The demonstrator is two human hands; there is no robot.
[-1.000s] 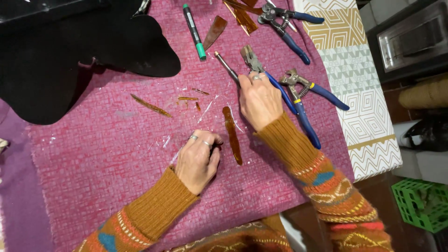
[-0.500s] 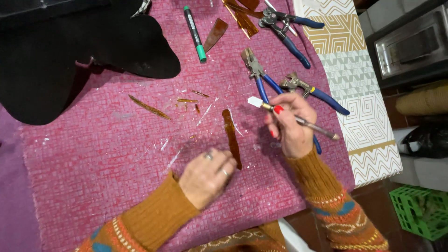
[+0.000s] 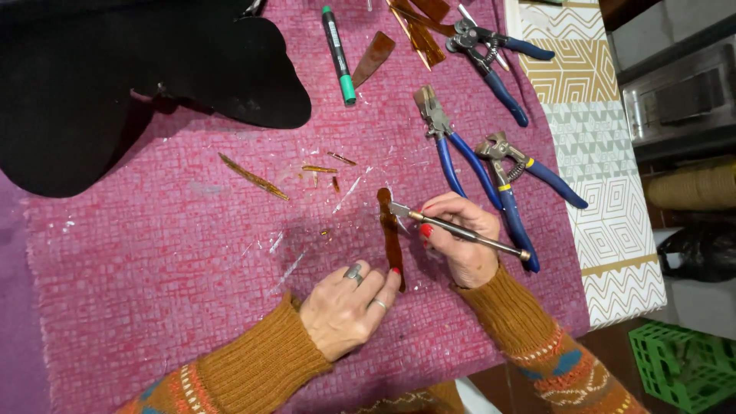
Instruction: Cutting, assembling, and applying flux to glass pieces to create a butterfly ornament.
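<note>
Amber glass strip, pinned by left hand, meets right hand's cutter.

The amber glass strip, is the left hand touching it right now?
Touching. The head view shows the left hand with a fingertip pressed on the lower end of the amber glass strip, no gap between them.

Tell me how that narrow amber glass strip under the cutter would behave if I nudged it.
The narrow amber glass strip looks stiff and brittle; slivers nearby suggest it snaps easily. Lying flat on the textured pink mat, it would probably slide little, not roll.
</note>
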